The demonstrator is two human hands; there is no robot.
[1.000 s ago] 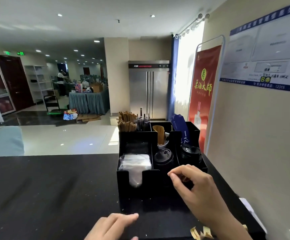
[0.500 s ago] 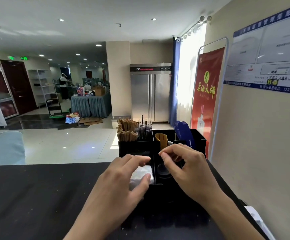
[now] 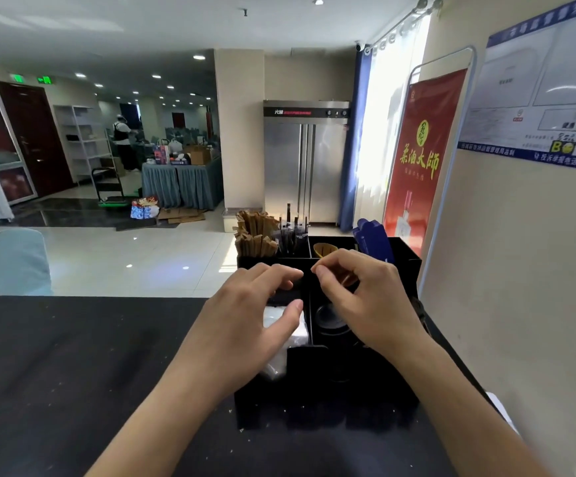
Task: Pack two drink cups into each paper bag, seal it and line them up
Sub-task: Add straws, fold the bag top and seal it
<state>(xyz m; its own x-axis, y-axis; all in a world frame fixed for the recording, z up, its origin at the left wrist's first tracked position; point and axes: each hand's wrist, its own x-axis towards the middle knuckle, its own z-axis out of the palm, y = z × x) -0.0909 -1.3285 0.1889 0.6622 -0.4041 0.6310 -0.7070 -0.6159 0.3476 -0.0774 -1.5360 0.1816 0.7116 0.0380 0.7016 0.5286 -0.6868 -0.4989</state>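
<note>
While the right hand (image 3: 365, 301) pinches thumb to forefinger above the black organizer (image 3: 327, 401), on what cannot be told, the left hand (image 3: 245, 325) hovers beside it with fingers loosely curved and holding nothing. No cup or bag shows; lids (image 3: 331, 321) lie inside the organizer.
</note>
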